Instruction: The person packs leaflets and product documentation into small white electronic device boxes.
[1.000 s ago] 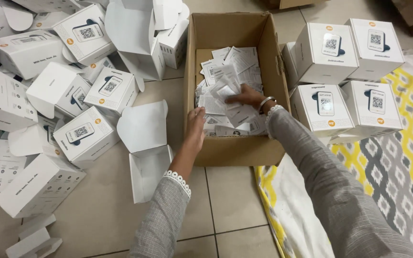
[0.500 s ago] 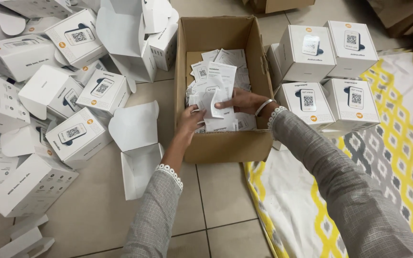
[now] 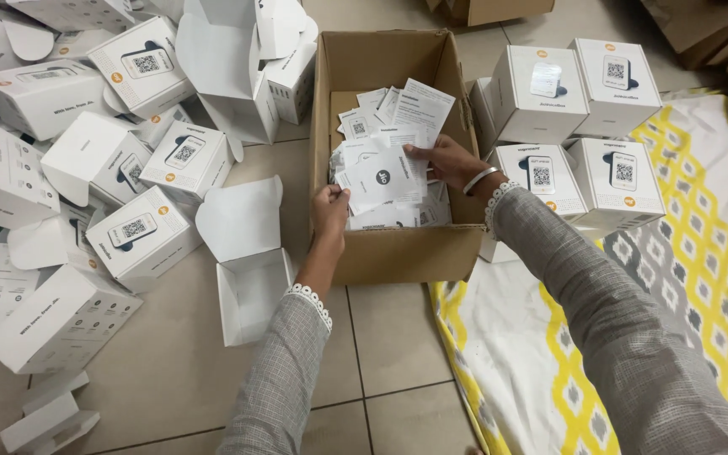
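Fingers (image 3: pixel 419 154) of the right hand (image 3: pixel 448 164) are now being pinched on a white leaflet (image 3: pixel 385 179) lifted from the cardboard box (image 3: pixel 398 253), while its corner is being gripped, seemingly, by the left hand (image 3: pixel 330 211).

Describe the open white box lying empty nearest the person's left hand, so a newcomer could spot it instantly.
Start at the brown cardboard carton of paper slips in the middle. Just left of it, on the tiled floor, lies the open white box, below the left hand. Unlike the closed, printed white boxes around it, its lid stands up and it is empty.
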